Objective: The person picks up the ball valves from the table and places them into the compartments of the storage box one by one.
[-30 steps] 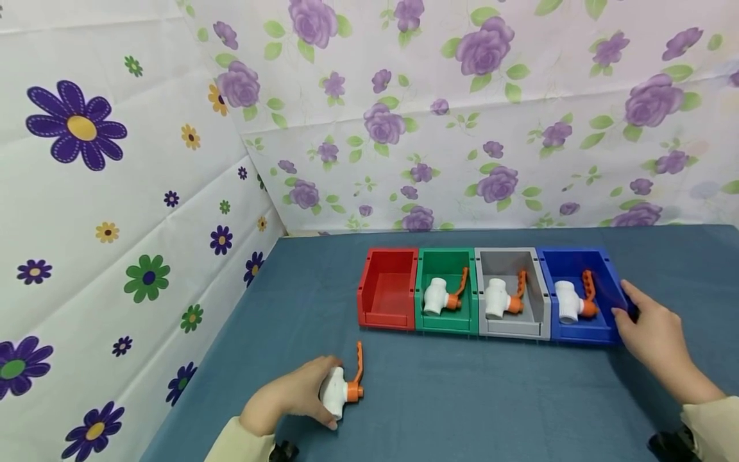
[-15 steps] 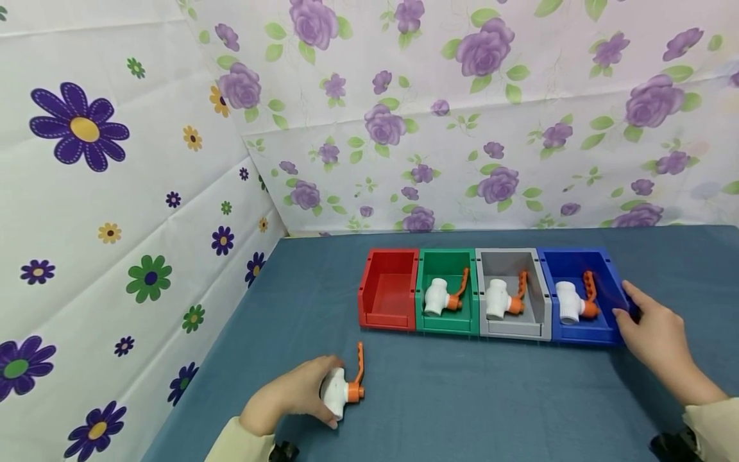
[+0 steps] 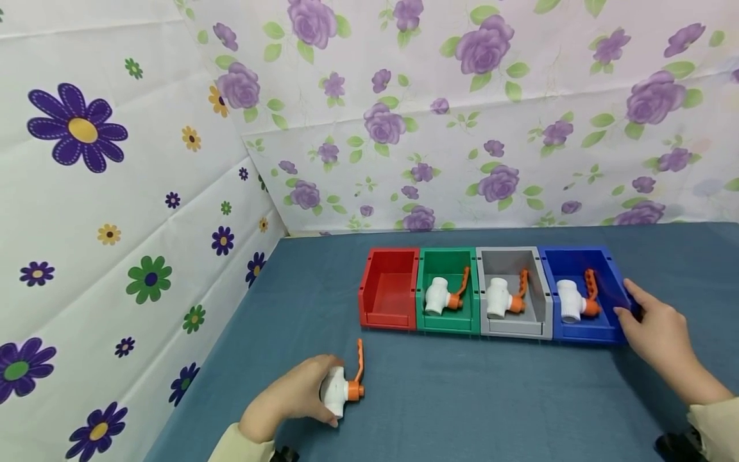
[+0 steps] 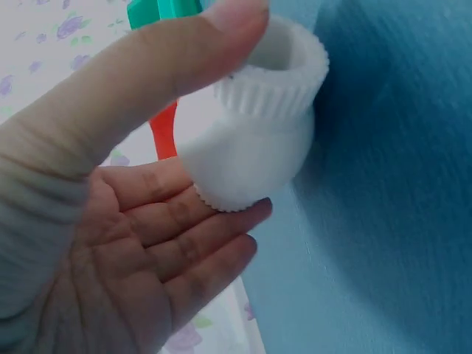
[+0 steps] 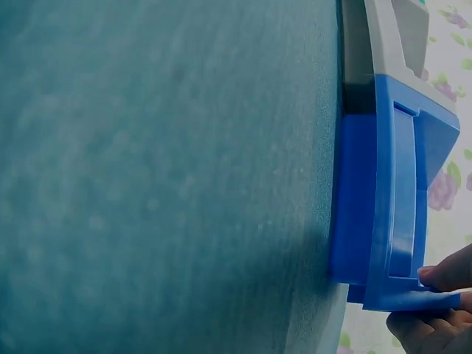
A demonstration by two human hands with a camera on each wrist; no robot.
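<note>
My left hand (image 3: 297, 390) holds a white ball valve (image 3: 333, 394) with an orange lever handle at the near left of the blue-grey cloth. In the left wrist view the thumb lies over the ribbed rim of the valve (image 4: 247, 147), the fingertips on its other side. My right hand (image 3: 661, 330) grips the right wall of the blue bin (image 3: 589, 335), thumb inside and fingers outside. The right wrist view shows that grip at the wall of the blue bin (image 5: 387, 199).
Joined in a row to the left of the blue bin are a grey bin (image 3: 515, 330), a green bin (image 3: 447, 325) and a red bin (image 3: 387, 319). Similar valves lie in the green, grey and blue bins. Flowered cloth walls (image 3: 346, 186) rise behind and at the left.
</note>
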